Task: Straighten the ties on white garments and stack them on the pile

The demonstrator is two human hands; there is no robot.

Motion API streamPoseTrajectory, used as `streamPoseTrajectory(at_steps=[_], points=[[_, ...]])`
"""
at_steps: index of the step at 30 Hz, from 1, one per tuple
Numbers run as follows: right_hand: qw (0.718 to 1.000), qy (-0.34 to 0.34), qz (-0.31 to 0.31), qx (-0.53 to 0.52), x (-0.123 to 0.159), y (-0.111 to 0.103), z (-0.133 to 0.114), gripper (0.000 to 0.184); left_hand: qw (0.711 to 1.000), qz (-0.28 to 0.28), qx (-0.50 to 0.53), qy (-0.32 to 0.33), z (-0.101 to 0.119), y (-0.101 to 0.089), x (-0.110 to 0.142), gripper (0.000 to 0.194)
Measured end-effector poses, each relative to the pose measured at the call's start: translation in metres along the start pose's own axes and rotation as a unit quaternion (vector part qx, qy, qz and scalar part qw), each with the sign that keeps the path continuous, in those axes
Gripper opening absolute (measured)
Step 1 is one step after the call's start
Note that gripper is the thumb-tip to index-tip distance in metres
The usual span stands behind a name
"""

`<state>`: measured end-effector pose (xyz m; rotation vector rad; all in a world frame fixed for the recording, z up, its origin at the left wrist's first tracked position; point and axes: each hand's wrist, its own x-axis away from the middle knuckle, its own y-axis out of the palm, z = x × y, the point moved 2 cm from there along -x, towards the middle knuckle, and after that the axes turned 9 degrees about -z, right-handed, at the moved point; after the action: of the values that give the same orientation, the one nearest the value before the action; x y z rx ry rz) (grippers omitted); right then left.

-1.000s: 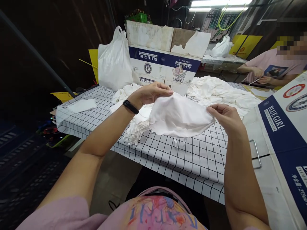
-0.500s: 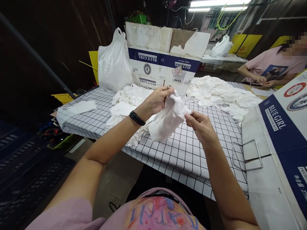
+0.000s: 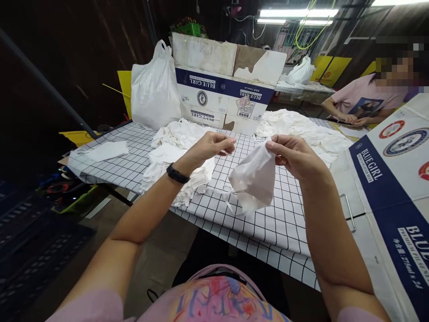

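Note:
A thin white cloth piece [image 3: 254, 176] hangs over the table, pinched at its upper corner between the thumb and fingers of my right hand [image 3: 295, 154]. Its lower end droops loosely, with a narrow strip dangling at the left. To the left of the cloth is my left hand [image 3: 214, 150], fingers curled and thumb pressed close, with nothing visible in them. Below that hand lies a stack of white cloth pieces [image 3: 197, 179] on the checked tablecloth [image 3: 281, 223]. Behind it is a loose heap of white cloth [image 3: 181, 132].
An upturned-print carton [image 3: 224, 96] stands at the back beside a white plastic bag [image 3: 156, 94]. Another carton [image 3: 378, 192] borders the right side. A larger white cloth pile [image 3: 298, 127] lies back right, and a person [image 3: 365, 103] sits beyond it.
My left hand has let go of the cloth and moved a little left. My right hand has risen and moved right, and the cloth now hangs from it alone. The view has shifted slightly.

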<state>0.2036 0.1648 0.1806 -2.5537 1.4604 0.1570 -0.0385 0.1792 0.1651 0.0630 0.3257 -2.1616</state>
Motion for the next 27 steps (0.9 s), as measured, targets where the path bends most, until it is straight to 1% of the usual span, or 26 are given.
streamPoseTrajectory(at_steps=[1, 2, 5, 6, 7, 11, 15, 17, 19, 21, 24, 27], points=[[1.0, 0.003, -0.024, 0.011, -0.001, 0.001, -0.005, 0.036, 1.0, 0.0, -0.01, 0.029, 0.004, 0.003, -0.004, 0.036], [0.999, 0.005, -0.046, 0.022, -0.002, 0.003, -0.009, 0.037, 0.998, -0.021, -0.007, 0.054, 0.008, 0.008, -0.009, 0.035], [0.994, 0.006, -0.088, 0.061, -0.002, 0.005, -0.024, 0.039, 0.983, -0.143, 0.055, 0.1, 0.015, 0.027, -0.022, 0.033], [0.993, 0.004, -0.095, 0.074, -0.001, 0.004, -0.028, 0.039, 0.976, -0.17, 0.079, 0.108, 0.015, 0.032, -0.026, 0.033], [0.991, 0.001, -0.098, 0.087, 0.001, 0.002, -0.032, 0.038, 0.97, -0.187, 0.1, 0.115, 0.015, 0.036, -0.029, 0.033], [0.986, -0.007, -0.106, 0.13, 0.011, -0.007, -0.042, 0.038, 0.957, -0.207, 0.148, 0.138, 0.013, 0.043, -0.037, 0.037], [0.98, -0.012, -0.123, 0.154, 0.015, -0.007, -0.046, 0.039, 0.946, -0.259, 0.142, 0.134, 0.02, 0.05, -0.038, 0.04], [0.979, -0.019, -0.123, 0.163, 0.015, -0.006, -0.048, 0.039, 0.949, -0.26, 0.124, 0.131, 0.027, 0.053, -0.038, 0.041], [0.979, -0.025, -0.119, 0.165, 0.015, -0.006, -0.05, 0.038, 0.954, -0.243, 0.118, 0.128, 0.032, 0.054, -0.036, 0.043], [0.98, -0.025, -0.115, 0.159, 0.016, -0.01, -0.05, 0.037, 0.957, -0.232, 0.125, 0.123, 0.033, 0.053, -0.034, 0.045], [0.985, -0.023, -0.085, 0.146, 0.02, -0.022, -0.049, 0.037, 0.956, -0.238, 0.138, 0.101, 0.021, 0.046, -0.029, 0.046], [0.989, -0.031, -0.023, 0.141, 0.026, -0.041, -0.046, 0.037, 0.964, -0.225, 0.125, 0.063, 0.0, 0.032, -0.022, 0.044]])
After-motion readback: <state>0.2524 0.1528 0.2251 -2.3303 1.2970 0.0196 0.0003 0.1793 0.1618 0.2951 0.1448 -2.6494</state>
